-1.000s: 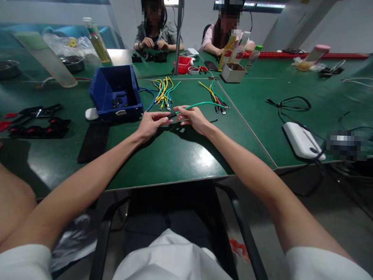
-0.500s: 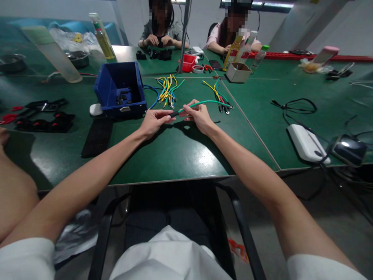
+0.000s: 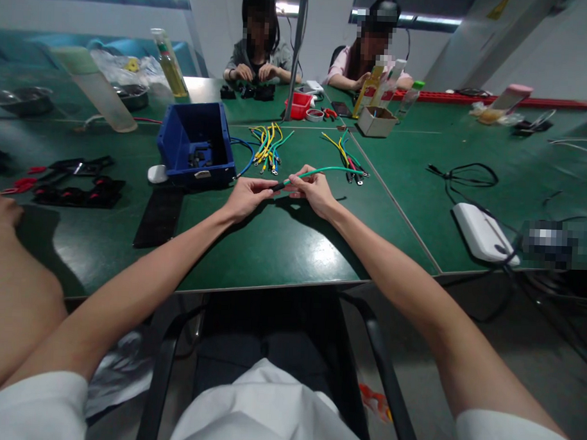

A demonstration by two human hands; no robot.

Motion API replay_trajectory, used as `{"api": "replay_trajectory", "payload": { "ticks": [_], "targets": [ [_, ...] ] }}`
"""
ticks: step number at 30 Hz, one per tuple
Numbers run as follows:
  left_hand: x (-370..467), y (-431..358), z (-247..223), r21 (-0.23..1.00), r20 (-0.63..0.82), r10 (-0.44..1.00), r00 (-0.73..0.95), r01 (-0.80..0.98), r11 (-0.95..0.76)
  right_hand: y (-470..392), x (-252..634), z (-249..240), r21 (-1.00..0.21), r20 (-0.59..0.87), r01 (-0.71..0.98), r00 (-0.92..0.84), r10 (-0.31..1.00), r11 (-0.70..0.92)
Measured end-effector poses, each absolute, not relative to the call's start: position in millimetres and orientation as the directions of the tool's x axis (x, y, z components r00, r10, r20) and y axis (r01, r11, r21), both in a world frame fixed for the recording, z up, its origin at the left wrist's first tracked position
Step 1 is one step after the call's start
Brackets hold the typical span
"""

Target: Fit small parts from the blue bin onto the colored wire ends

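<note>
A green wire (image 3: 334, 168) with a black sleeve (image 3: 278, 187) at its left end is held just above the table. My left hand (image 3: 246, 198) pinches the sleeve between thumb and fingers. Close beside it, my right hand (image 3: 316, 192) grips the green wire by the sleeve. The wire's free end runs rightward over that hand toward a small bunch of wires with metal lugs (image 3: 348, 156). Beyond my hands lies a larger bunch of yellow, green and blue wires (image 3: 267, 144). My fingers partly hide the sleeve.
Left of my hands stands a blue bin (image 3: 218, 176) containing small black parts (image 3: 202, 154). A black phone-like slab (image 3: 159, 218) lies before it. At right is a white device (image 3: 483, 233) with black cables. Another person's arm (image 3: 19, 281) rests at far left; two people sit opposite.
The whole view has shifted slightly, so the scene sits a little lower. Both hands keep their hold on the sleeve and wire, with only slight finger movement.
</note>
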State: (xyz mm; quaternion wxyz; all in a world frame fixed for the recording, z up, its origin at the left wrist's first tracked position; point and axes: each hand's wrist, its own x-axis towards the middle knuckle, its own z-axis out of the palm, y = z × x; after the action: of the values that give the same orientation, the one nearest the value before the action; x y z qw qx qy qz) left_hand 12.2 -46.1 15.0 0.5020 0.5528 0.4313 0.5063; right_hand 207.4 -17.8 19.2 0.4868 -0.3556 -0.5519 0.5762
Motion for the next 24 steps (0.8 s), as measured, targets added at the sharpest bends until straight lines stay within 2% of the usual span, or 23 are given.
{"api": "replay_trajectory", "payload": {
  "ticks": [15,24],
  "targets": [
    [12.7,-46.3,20.5,0.991,0.114,0.983,0.145,-0.089,-0.102,-19.4,204.9,22.3,-0.982,0.146,-0.159,-0.273,0.951,0.105],
    [10.6,-37.3,10.4,0.985,0.166,0.985,0.049,0.046,-0.168,-18.3,199.6,18.7,-0.981,0.188,-0.09,-0.273,0.943,0.169]
  ]
}}
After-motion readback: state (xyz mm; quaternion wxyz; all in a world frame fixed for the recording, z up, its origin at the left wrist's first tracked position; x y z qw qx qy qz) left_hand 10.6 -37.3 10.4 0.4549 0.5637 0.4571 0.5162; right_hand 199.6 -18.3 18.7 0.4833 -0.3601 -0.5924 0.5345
